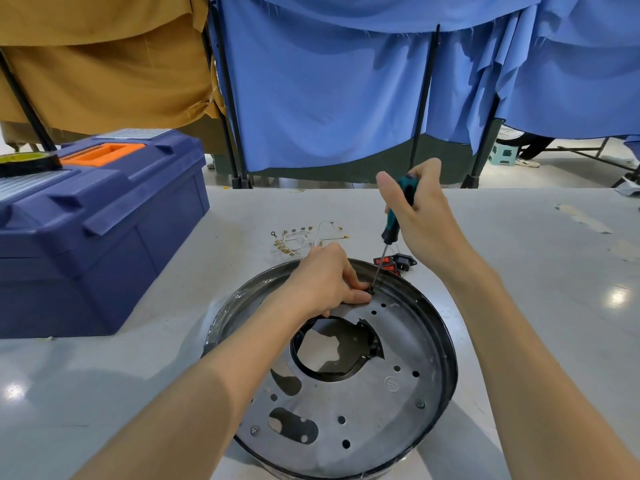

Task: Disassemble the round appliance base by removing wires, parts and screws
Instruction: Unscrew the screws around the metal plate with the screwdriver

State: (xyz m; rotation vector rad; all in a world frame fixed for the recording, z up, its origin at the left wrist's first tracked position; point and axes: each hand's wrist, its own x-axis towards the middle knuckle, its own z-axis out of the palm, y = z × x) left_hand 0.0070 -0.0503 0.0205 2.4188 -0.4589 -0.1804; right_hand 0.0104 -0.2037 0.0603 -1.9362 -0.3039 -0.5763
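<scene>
The round appliance base lies flat on the grey table, a metal plate with holes and a large central opening inside a dark rim. My right hand grips a screwdriver with a teal and black handle; its tip stands on a screw at the plate's far edge. My left hand rests on the plate beside that tip, its fingertips pinching around the screw. Two more screws sit in the near part of the plate.
Removed white wires with brass terminals lie on the table beyond the base. Red switches and a black socket sit just behind the rim. A blue toolbox with an orange handle stands at the left. Blue and tan curtains hang behind the table.
</scene>
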